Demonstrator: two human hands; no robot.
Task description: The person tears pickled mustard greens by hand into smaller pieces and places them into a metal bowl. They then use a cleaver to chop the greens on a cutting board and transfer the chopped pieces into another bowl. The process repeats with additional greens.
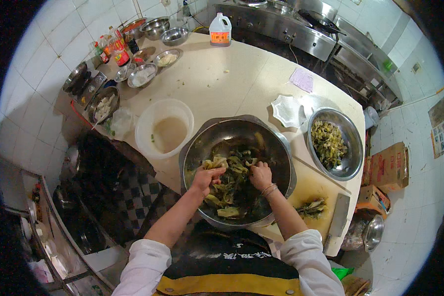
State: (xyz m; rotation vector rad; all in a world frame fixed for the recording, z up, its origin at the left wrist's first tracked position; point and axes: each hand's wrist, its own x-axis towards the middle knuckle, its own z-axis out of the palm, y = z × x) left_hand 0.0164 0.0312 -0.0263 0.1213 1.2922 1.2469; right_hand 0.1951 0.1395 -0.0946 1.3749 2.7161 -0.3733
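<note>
A large dark metal basin (224, 135) sits before me with wet, dark green leafy vegetables (229, 188) in it, likely pickled mustard greens. Over its left side, my left hand (209, 179) grips a pale thick stalk (216, 162). On the right, my right hand (261, 175) has its fingers closed on the leaves of the same tangle. Beyond its left rim stands a white plastic tub (144, 129) of cloudy liquid. To the right, a cutting board (318, 177) bears a small bunch of greens (312, 208) and a cleaver (339, 214).
A steel bowl (349, 148) of chopped greens (329, 144) stands at right, near a scalloped dish (288, 111) and a purple cloth (301, 79). Bottles (118, 48) and seasoning bowls (142, 76) line the far left. A plastic jug (220, 29) stands at the back, before a stove (281, 29).
</note>
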